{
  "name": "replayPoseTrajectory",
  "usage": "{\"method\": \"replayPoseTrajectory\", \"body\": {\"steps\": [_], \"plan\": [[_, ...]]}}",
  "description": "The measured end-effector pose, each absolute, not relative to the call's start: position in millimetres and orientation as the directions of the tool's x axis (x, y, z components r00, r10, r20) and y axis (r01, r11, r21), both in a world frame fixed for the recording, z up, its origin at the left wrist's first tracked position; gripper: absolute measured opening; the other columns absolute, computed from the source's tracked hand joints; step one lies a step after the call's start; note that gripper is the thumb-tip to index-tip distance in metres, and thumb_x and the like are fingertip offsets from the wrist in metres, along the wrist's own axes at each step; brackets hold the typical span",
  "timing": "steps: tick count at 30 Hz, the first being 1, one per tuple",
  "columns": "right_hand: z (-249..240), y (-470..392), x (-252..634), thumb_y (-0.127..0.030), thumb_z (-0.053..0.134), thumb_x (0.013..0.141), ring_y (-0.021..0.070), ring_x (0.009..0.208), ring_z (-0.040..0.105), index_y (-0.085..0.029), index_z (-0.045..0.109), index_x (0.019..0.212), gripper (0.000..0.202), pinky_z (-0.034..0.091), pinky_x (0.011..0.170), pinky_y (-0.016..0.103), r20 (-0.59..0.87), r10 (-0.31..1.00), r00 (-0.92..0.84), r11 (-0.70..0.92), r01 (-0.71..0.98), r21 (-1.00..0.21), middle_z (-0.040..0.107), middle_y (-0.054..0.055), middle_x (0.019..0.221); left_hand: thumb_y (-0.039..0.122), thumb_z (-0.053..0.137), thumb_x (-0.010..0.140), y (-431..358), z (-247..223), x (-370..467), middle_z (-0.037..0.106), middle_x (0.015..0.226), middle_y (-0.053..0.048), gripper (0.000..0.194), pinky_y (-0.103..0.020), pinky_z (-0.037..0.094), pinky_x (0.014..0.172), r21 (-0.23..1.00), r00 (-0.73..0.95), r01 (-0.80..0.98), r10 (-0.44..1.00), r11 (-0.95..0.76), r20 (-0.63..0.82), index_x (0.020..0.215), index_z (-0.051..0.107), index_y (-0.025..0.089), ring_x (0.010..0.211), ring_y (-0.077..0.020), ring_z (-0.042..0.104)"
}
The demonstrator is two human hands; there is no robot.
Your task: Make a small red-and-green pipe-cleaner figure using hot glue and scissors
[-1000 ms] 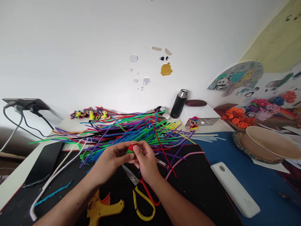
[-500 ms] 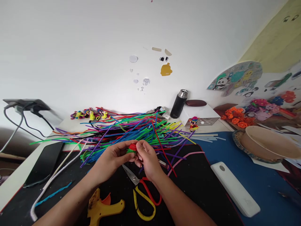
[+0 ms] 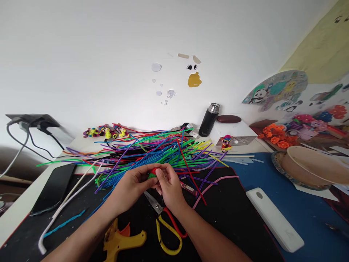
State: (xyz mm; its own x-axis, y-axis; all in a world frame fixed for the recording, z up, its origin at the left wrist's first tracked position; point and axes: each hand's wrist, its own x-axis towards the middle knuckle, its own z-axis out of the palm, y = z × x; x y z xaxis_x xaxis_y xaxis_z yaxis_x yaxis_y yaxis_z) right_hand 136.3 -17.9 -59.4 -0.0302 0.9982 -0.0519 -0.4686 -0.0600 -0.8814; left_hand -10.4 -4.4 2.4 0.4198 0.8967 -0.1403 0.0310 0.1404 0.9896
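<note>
My left hand (image 3: 132, 185) and my right hand (image 3: 169, 185) meet over the black mat, both closed on one small red and green fuzzy piece (image 3: 153, 173) that looks made of pipe cleaner. Fingers hide most of it. Just below my hands lie scissors (image 3: 169, 233) with one yellow and one red handle. A yellow glue gun (image 3: 124, 241) with an orange trigger rests near my left forearm. Behind my hands spreads a large heap of coloured pipe cleaners (image 3: 152, 153).
A phone (image 3: 53, 189) and white pipe cleaners (image 3: 64, 205) lie left. Small fuzzy figures (image 3: 107, 131) sit by the wall. At right are a black flask (image 3: 209, 120), a white box (image 3: 241, 131), a white slab-like device (image 3: 275, 219) and a bowl (image 3: 317, 165).
My fingers have closed further over the red and green piece, so less of it shows. The whole view has shifted slightly, with things appearing a little further right.
</note>
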Motion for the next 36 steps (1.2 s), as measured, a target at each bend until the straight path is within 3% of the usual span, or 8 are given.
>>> {"method": "replayPoseTrajectory", "body": {"steps": [6,13,18,27,33,36], "plan": [[-54.4,-13.2,142.9,-0.075,0.086,0.08,0.0067,0.046,0.042,-0.021,0.066,0.095,0.06,0.031,0.039,0.019,-0.07,0.995,-0.076,-0.098,-0.488,-0.868,0.056,-0.007,0.069,0.044,0.09,0.088,-3.4,0.8,-11.6,0.086,0.108,-0.009,0.049,-0.044,0.067,0.088,0.987,0.433,-0.004,0.89,0.158,-0.14,0.132,0.082,0.022,0.085,-0.0286,0.082],[-41.1,-13.9,151.5,-0.075,0.085,0.082,0.0091,0.05,0.04,-0.02,0.066,0.086,0.059,0.03,0.042,0.019,-0.125,0.987,-0.097,-0.158,-0.576,-0.802,0.04,-0.01,0.058,0.039,0.097,0.082,-3.4,2.8,-17.7,0.085,0.121,-0.013,0.052,-0.038,0.067,0.088,0.964,0.397,-0.124,0.902,0.235,-0.169,0.129,0.083,0.02,0.092,-0.0266,0.081],[-39.8,-13.8,151.3,-0.069,0.093,0.075,0.0098,0.053,0.042,-0.02,0.068,0.09,0.056,0.028,0.042,0.019,-0.135,0.985,-0.11,-0.174,-0.569,-0.803,0.045,-0.008,0.061,0.04,0.098,0.081,-3.0,1.6,-19.7,0.082,0.132,-0.015,0.054,-0.037,0.066,0.089,0.961,0.393,-0.099,0.898,0.256,-0.199,0.13,0.083,0.021,0.1,-0.0288,0.081],[-44.4,-14.5,147.2,-0.071,0.091,0.077,0.0079,0.05,0.04,-0.021,0.066,0.089,0.057,0.028,0.042,0.019,-0.14,0.984,-0.11,-0.178,-0.574,-0.799,0.05,-0.008,0.061,0.037,0.096,0.083,-0.8,-0.5,-20.1,0.085,0.122,-0.014,0.051,-0.04,0.065,0.088,0.955,0.436,-0.113,0.877,0.275,-0.201,0.13,0.082,0.02,0.086,-0.0263,0.082],[-42.0,-14.7,150.2,-0.075,0.09,0.077,0.008,0.05,0.041,-0.02,0.066,0.087,0.061,0.028,0.042,0.019,-0.155,0.981,-0.114,-0.192,-0.571,-0.798,0.042,-0.009,0.06,0.036,0.096,0.084,-0.8,-0.4,-19.8,0.083,0.128,-0.014,0.052,-0.036,0.065,0.09,0.968,0.407,-0.093,0.897,0.232,-0.176,0.131,0.081,0.02,0.098,-0.0271,0.081],[-41.6,-14.0,150.3,-0.075,0.093,0.072,0.0087,0.052,0.044,-0.02,0.067,0.089,0.063,0.029,0.042,0.019,-0.155,0.981,-0.119,-0.195,-0.562,-0.804,0.047,-0.008,0.062,0.037,0.094,0.087,-1.0,-0.1,-19.2,0.082,0.13,-0.014,0.051,-0.041,0.067,0.09,0.973,0.446,-0.083,0.881,0.216,-0.158,0.133,0.079,0.021,0.095,-0.0279,0.082]]}}
